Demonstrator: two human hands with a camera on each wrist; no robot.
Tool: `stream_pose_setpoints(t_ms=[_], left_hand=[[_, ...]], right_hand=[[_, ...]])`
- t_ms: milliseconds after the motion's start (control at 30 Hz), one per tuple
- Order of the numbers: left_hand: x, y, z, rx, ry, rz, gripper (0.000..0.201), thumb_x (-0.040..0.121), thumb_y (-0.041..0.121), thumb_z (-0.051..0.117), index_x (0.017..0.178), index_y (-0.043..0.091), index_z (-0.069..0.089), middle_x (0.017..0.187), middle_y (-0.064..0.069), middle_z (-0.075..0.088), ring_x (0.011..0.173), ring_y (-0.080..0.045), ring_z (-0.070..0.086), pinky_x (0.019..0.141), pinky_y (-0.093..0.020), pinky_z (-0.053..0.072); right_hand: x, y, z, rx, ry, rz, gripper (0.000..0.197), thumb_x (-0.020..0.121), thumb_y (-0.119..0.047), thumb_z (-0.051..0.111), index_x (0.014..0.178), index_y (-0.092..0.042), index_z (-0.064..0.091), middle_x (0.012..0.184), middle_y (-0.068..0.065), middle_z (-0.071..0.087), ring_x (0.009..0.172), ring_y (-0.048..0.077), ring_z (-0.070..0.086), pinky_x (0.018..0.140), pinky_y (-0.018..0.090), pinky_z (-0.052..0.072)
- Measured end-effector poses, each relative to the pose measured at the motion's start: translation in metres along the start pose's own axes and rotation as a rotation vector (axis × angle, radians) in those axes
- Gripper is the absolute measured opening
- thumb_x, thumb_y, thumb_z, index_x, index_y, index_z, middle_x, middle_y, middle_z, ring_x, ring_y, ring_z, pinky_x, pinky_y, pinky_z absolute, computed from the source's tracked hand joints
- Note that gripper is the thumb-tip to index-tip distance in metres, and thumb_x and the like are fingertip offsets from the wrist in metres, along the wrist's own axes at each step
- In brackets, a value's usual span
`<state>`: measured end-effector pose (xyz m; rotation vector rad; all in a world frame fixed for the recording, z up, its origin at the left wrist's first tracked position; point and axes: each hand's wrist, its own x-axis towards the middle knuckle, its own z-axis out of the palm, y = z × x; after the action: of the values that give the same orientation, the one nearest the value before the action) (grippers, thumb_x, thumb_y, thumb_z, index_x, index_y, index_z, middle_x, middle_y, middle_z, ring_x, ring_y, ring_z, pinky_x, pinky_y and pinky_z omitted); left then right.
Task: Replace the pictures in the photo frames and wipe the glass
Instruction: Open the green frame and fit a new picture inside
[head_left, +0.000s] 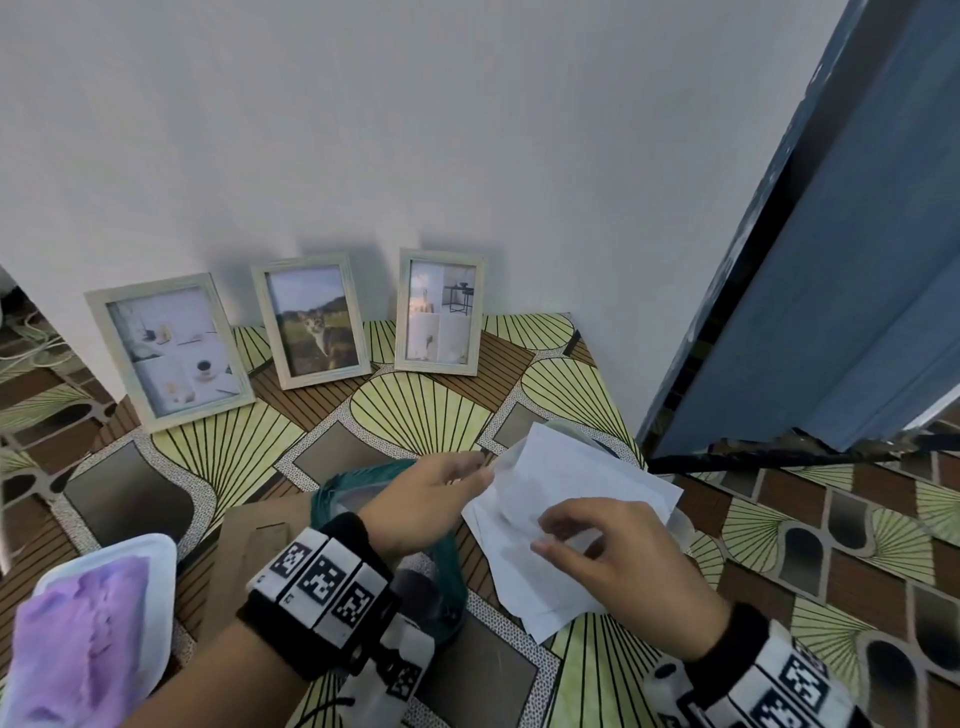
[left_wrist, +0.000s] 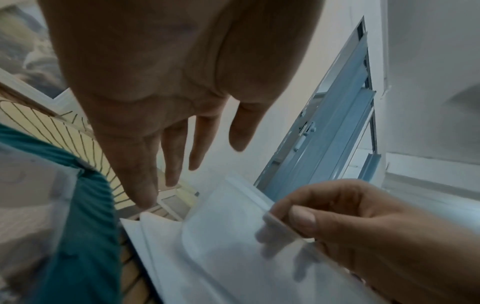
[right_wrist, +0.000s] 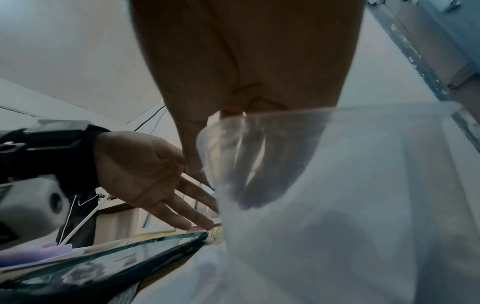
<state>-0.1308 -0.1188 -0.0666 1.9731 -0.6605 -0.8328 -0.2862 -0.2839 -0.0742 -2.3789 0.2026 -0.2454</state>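
Observation:
Three pale frames lean on the wall: a still-life collage (head_left: 171, 353), a cat picture (head_left: 314, 322) and an interior collage (head_left: 439, 312). A green frame (head_left: 448, 582) lies flat on the table under my left wrist, with its brown backing board (head_left: 260, 540) beside it. White sheets (head_left: 566, 525) lie in a clear plastic sleeve (left_wrist: 233, 236) right of it. My right hand (head_left: 545, 535) pinches the sleeve's edge (left_wrist: 272, 222) between thumb and fingers. My left hand (head_left: 478, 467) hovers with straight fingers (left_wrist: 171, 164) at the sheets' far-left corner and holds nothing.
A white tray with a purple cloth (head_left: 83, 639) sits at the near left. The patterned table (head_left: 415, 415) ends at the wall behind and near a blue door (head_left: 831, 312) on the right. Cables (head_left: 31, 338) lie at the far left.

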Motion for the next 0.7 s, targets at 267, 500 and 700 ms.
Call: stream_pose_setpoints(t_ms=[267, 500, 700], left_hand=[[-0.005, -0.002, 0.026, -0.343, 0.188, 0.060, 0.050, 0.098, 0.031, 0.055, 0.145, 0.034, 0.041, 0.138, 0.010, 0.045, 0.122, -0.009, 0.050, 0.086, -0.023, 0.050], [-0.002, -0.011, 0.038, -0.312, 0.184, 0.066, 0.051, 0.096, 0.019, 0.061, 0.143, 0.025, 0.043, 0.137, 0.015, 0.053, 0.114, -0.013, 0.061, 0.082, -0.030, 0.052], [-0.001, -0.013, 0.038, -0.310, 0.190, 0.064, 0.048, 0.095, 0.014, 0.062, 0.139, 0.027, 0.048, 0.126, 0.020, 0.057, 0.106, -0.009, 0.064, 0.073, -0.023, 0.052]], right_hand=[[0.017, 0.015, -0.048, -0.372, 0.195, -0.068, 0.028, 0.086, -0.033, 0.071, 0.112, -0.025, 0.067, 0.101, -0.014, 0.060, 0.097, 0.006, 0.052, 0.084, 0.019, 0.042], [0.034, 0.028, -0.056, -0.501, 0.000, 0.046, 0.033, 0.076, -0.047, 0.077, 0.096, -0.032, 0.056, 0.083, -0.019, 0.048, 0.077, 0.004, 0.050, 0.065, 0.023, 0.039], [0.036, 0.032, -0.049, -0.459, 0.034, 0.051, 0.026, 0.078, -0.034, 0.079, 0.089, -0.030, 0.056, 0.083, -0.018, 0.057, 0.076, 0.005, 0.055, 0.068, 0.025, 0.048]])
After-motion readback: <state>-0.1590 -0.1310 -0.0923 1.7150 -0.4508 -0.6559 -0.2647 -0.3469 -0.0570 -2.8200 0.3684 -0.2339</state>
